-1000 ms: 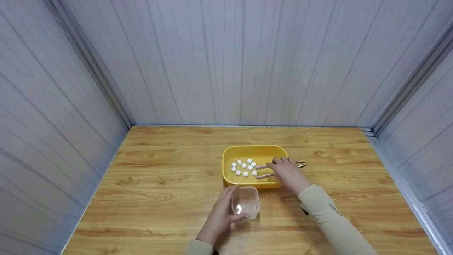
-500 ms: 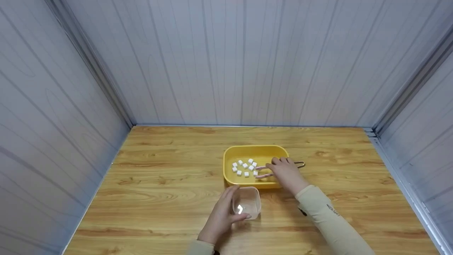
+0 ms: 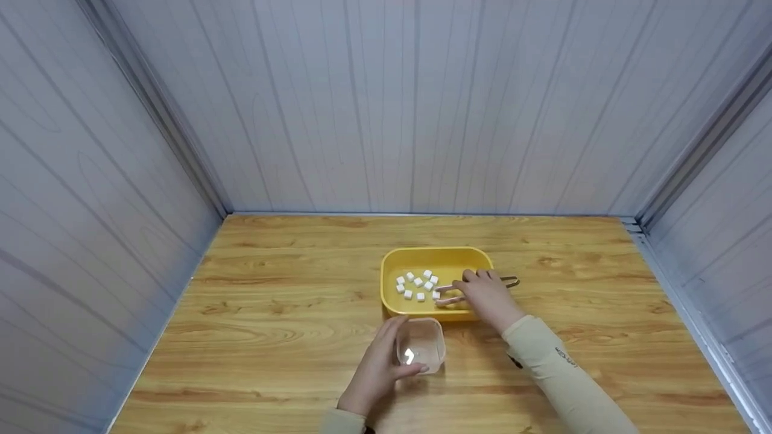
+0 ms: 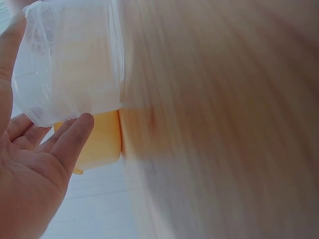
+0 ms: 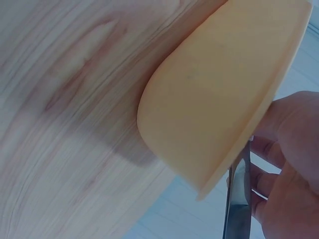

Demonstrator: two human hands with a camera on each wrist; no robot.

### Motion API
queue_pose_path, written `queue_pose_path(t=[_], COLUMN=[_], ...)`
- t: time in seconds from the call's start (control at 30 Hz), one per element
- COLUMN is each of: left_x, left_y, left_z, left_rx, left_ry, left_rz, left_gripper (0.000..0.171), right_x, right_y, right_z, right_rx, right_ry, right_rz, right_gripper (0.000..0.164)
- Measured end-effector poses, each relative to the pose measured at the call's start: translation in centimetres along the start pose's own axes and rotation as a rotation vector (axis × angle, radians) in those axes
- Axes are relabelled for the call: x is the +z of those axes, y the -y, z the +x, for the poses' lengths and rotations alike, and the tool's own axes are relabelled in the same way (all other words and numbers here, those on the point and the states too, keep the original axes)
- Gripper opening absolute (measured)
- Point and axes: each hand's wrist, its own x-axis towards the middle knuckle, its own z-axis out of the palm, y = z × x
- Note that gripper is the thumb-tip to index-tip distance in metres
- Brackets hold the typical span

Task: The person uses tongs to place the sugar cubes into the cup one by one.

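Observation:
In the head view my right hand [image 3: 490,298] grips a pair of metal tongs [image 3: 509,281] over the right side of a yellow basin [image 3: 464,259]. The tongs' tips are beside the rightmost of several small white cubes [image 3: 418,281] on the basin floor; whether they touch it I cannot tell. My left hand [image 3: 375,367] holds a clear plastic container [image 3: 425,346] on the table before the basin, thumb at the near side and fingers at the far side. The right wrist view has the basin's outer wall [image 5: 209,94] hiding the cubes and tips.
A wood-grain table [image 3: 271,313] extends around the basin on all sides. Pale panel walls [image 3: 386,108] stand behind the table and at its left and right.
The tongs' arms have drawn slightly closer together near the rightmost cube. My left hand and the clear container stay in place.

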Motion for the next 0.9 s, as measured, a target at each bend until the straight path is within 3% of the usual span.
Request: queue_pose_path(t=[0.2, 0.43, 0.9], left_x=[0.05, -0.03, 0.02], left_y=[-0.04, 0.29, 0.27], left_z=[-0.10, 0.00, 0.05], left_rx=[-0.006, 0.045, 0.039], left_ry=[-0.002, -0.009, -0.013], left_rz=[-0.014, 0.029, 0.007], left_gripper=[0.093, 0.090, 0.091], right_x=[0.05, 0.20, 0.14], right_y=[0.05, 0.12, 0.29], right_z=[0.18, 0.18, 0.09], right_rx=[-0.016, -0.028, -0.004], right_ry=[-0.012, -0.056, -0.009], right_rz=[-0.004, 0.035, 0.005], right_gripper=[0.032, 0.026, 0.030])
